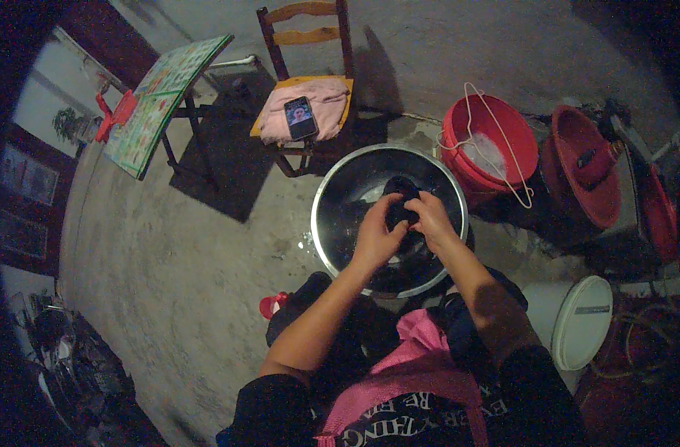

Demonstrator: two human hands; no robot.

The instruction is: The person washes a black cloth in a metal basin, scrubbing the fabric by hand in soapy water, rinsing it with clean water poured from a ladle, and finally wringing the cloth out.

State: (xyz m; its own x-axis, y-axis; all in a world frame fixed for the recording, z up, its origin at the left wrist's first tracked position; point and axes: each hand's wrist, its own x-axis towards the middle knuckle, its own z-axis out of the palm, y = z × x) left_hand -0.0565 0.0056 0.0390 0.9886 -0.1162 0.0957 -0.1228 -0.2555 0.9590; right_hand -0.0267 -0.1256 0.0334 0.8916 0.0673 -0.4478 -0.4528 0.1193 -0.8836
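A wide metal basin [324,246] stands on the floor right before me, its inside dark and shiny. Over its middle, my left hand [380,226] and my right hand [429,218] both grip a dark, bunched piece of cloth [400,190]. The thumbs and fingertips of the two hands nearly meet on it. What kind of cloth it is cannot be made out in the dim light. Further dark material may lie below in the basin, but the shadow hides it.
Behind the basin, a wooden chair [306,37] bears a folded pink cloth [331,106] and a phone [299,118]. A red bucket [457,165] with a wire hanger [507,153] across it stands right, near a red basin [608,190]. A folding table [166,100] is at left, a white lidded bucket [583,324] at lower right.
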